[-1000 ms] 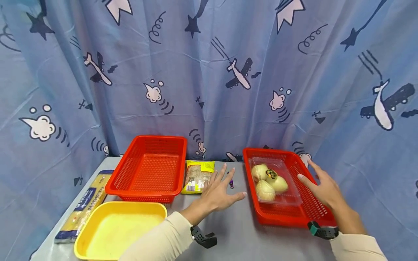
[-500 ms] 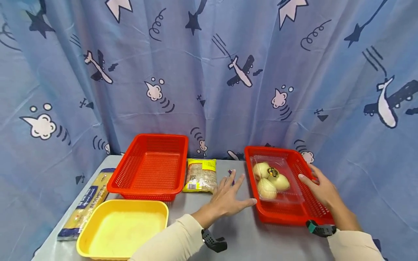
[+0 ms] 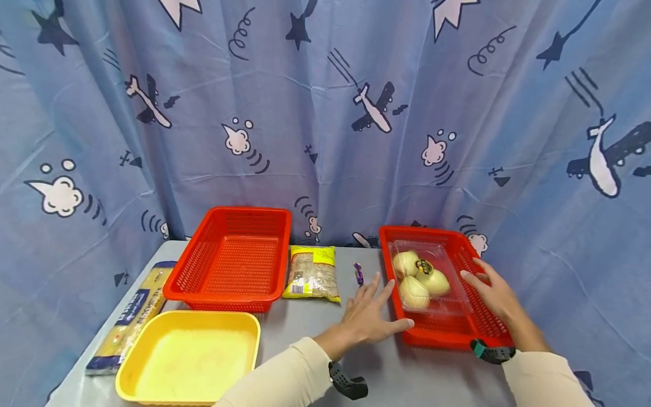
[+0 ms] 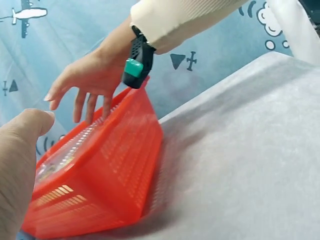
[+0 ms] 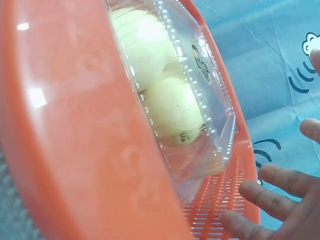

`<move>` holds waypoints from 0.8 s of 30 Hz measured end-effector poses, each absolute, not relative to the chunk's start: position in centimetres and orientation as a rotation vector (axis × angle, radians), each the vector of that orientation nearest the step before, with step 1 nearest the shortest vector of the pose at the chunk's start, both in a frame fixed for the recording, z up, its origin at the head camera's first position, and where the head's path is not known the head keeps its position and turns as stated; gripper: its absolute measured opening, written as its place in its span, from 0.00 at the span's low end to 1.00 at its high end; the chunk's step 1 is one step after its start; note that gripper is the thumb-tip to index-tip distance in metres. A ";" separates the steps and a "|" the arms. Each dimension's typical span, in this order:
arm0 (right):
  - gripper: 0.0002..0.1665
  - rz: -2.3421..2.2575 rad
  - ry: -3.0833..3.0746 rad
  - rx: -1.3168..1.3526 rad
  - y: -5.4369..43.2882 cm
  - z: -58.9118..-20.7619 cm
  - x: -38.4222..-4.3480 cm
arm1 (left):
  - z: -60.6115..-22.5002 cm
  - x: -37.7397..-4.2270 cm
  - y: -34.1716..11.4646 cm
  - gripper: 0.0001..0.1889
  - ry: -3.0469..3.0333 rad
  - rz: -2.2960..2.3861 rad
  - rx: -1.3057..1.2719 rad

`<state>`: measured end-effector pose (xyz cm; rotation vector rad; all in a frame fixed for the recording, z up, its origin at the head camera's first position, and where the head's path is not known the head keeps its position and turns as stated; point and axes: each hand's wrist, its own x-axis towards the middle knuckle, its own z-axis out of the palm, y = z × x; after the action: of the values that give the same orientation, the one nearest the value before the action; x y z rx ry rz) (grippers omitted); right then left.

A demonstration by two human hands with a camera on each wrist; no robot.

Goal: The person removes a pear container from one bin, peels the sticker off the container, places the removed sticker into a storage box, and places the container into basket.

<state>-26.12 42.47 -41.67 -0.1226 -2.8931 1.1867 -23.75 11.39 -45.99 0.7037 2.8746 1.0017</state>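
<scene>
A clear plastic box of pale yellow round fruit [image 3: 431, 282] lies in the right red basket [image 3: 441, 339]. My left hand [image 3: 370, 316] hovers by that basket's left front side, its fingers spread and its thumb near the rim. Over the basket's right side is my right hand [image 3: 495, 294], fingers apart and holding nothing. In the left wrist view the right hand [image 4: 95, 72] hangs over the basket [image 4: 120, 150] with loose fingers. The right wrist view has the fruit box [image 5: 170, 107] close by, with the right hand's fingers [image 5: 285, 181] apart from it.
Left of centre stands another red basket [image 3: 244, 265], with a yellow basin [image 3: 193, 356] in front. A long yellow-and-blue pack [image 3: 133, 316] lies at the table's left edge. Between the baskets are a yellow bag [image 3: 312, 274] and a purple wrapped candy [image 3: 359, 273]. A blue curtain [image 3: 325, 113] hangs behind.
My left hand has moved right and slightly nearer me, from by the yellow bag to the right basket's left side, uncovering the bag and candy. My right hand has stayed nearly in place.
</scene>
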 end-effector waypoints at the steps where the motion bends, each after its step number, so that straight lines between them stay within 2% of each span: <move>1: 0.53 1.208 -2.893 -0.129 42.5 -41.7 -26.2 | -46.1 -23.7 11.7 0.48 2.873 0.994 0.710; 11: 0.51 1.278 -2.906 -0.122 42.6 -42.2 -26.5 | -46.8 -23.1 14.4 0.47 2.846 0.987 0.744; 24: 0.54 1.456 -2.916 -0.267 42.6 -42.7 -27.1 | -47.0 -22.6 15.8 0.45 2.799 1.006 0.703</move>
<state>-27.06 42.55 -42.70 -0.2672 -2.9156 1.4564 -22.57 15.79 -47.04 0.7034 2.7985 1.0063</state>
